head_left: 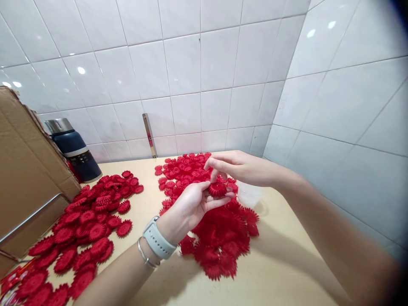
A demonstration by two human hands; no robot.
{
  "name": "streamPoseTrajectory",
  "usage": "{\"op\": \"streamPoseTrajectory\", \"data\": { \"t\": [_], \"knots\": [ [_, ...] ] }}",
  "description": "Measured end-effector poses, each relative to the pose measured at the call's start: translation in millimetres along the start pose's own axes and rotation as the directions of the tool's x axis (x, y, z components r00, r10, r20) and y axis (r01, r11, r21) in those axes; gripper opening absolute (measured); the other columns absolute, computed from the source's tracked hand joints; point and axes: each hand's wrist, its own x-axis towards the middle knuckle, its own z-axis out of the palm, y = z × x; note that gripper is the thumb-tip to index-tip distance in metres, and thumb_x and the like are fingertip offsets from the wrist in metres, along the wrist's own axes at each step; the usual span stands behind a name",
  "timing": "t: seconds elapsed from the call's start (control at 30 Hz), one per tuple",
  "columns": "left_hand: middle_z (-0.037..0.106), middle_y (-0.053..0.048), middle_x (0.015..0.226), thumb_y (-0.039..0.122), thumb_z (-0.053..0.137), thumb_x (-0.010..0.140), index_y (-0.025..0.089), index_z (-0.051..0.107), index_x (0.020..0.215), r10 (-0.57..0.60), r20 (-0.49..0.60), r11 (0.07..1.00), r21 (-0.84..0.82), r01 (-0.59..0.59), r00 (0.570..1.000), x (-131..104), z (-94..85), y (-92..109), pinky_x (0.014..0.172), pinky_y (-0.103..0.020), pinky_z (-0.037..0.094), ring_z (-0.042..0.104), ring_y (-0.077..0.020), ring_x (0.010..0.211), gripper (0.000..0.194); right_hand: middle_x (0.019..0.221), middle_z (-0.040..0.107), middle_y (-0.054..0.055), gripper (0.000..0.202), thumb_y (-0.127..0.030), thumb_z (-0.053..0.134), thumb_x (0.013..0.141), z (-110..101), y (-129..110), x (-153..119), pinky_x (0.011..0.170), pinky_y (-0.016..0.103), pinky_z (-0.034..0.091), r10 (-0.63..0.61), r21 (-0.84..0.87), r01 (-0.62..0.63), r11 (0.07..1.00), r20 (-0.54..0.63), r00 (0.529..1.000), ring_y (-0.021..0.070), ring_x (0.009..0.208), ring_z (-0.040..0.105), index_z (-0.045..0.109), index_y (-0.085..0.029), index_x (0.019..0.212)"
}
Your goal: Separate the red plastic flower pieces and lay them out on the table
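Note:
My left hand [199, 202], palm up with a watch and a bangle on its wrist, holds a red felt rosette [218, 188] with a toothed rim between thumb and fingers. Just above it is my right hand [228, 166], its fingers bent down towards the rosette. Whether the right fingertips pinch anything small, I cannot make out. Beneath both hands spreads a heap of red toothed felt pieces [219, 238]. On the left lies another pile of red rosettes [92, 221], thicker and rounder.
A cardboard box [28, 170] stands at the left edge, with a dark blue flask [75, 151] behind it. A metal strip [148, 135] leans on the tiled wall. Behind my right hand sits a translucent white container [250, 193] on the pale table [270, 263].

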Motion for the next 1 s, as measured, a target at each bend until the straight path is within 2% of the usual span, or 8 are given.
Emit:
{"op": "streamPoseTrajectory", "data": {
  "t": [0.13,0.27,0.4,0.53,0.67,0.87,1.0],
  "knots": [
    [0.063,-0.008,0.094,0.011,0.045,0.083,0.012,0.058,0.082,0.032,0.003,0.998,0.058,-0.033,0.999,-1.9,-0.3,4.0,0.074,-0.033,0.055,0.066,-0.0185,0.077,0.014,0.080,0.064,0.003,0.042,-0.049,0.031,0.088,-1.2,3.2,2.1,0.060,0.027,0.038,-0.015,0.014,0.016,1.000,-0.066,0.998,0.0167,0.071,0.053,0.058,-0.019,0.076],
    [0.063,-0.008,0.092,0.011,0.040,0.085,0.013,0.058,0.084,0.067,-0.046,0.989,0.132,-0.061,0.997,-6.2,5.1,9.4,0.068,-0.031,0.055,0.066,-0.0195,0.079,0.018,0.077,0.065,0.002,0.042,-0.050,0.032,0.087,-2.2,5.3,2.8,0.059,0.026,0.037,-0.043,0.032,0.047,0.998,-0.120,0.992,0.0149,0.065,0.051,0.060,-0.019,0.084],
    [0.064,-0.008,0.089,0.011,0.039,0.085,0.014,0.058,0.085,0.065,-0.069,0.988,0.142,-0.055,0.995,-8.9,9.1,11.9,0.068,-0.031,0.054,0.066,-0.0182,0.075,0.019,0.074,0.066,0.002,0.040,-0.050,0.037,0.085,-1.7,5.8,2.0,0.057,0.027,0.036,-0.061,0.030,0.068,0.997,-0.181,0.982,0.0151,0.062,0.052,0.062,-0.019,0.083],
    [0.063,-0.009,0.091,0.011,0.042,0.084,0.013,0.059,0.085,0.099,-0.016,0.989,0.114,-0.096,0.995,-8.1,5.5,10.7,0.072,-0.031,0.054,0.065,-0.0188,0.080,0.017,0.068,0.065,0.002,0.040,-0.050,0.038,0.085,-0.8,6.9,2.3,0.057,0.027,0.036,-0.066,0.047,0.078,0.996,-0.218,0.974,0.0146,0.058,0.052,0.063,-0.018,0.084],
    [0.062,-0.006,0.089,0.012,0.043,0.084,0.014,0.061,0.082,0.113,0.024,0.987,0.112,-0.115,0.993,-8.9,3.3,10.3,0.073,-0.031,0.053,0.064,-0.0168,0.076,0.018,0.065,0.063,0.002,0.039,-0.049,0.039,0.085,-0.8,7.4,2.1,0.056,0.027,0.036,-0.074,0.044,0.085,0.995,-0.209,0.975,0.0148,0.058,0.053,0.062,-0.018,0.080],
    [0.056,-0.003,0.074,0.009,0.042,0.082,0.014,0.059,0.070,0.141,0.022,0.979,0.147,-0.143,0.990,-10.2,3.9,11.6,0.068,-0.028,0.053,0.057,-0.0125,0.071,0.022,0.062,0.061,0.000,0.035,-0.043,0.039,0.087,3.4,-0.1,0.1,0.054,0.024,0.038,-0.149,0.041,0.153,0.987,-0.076,0.986,0.0138,0.059,0.054,0.056,-0.018,0.070],
    [0.056,-0.002,0.073,0.010,0.042,0.082,0.015,0.059,0.072,0.124,0.015,0.984,0.129,-0.125,0.992,-6.0,1.2,9.6,0.066,-0.027,0.054,0.060,-0.0126,0.068,0.020,0.063,0.061,-0.001,0.031,-0.040,0.039,0.088,11.7,-3.3,3.1,0.054,0.023,0.039,-0.168,-0.010,0.168,0.986,-0.142,0.976,0.0124,0.057,0.053,0.056,-0.018,0.074]
  ]
}}
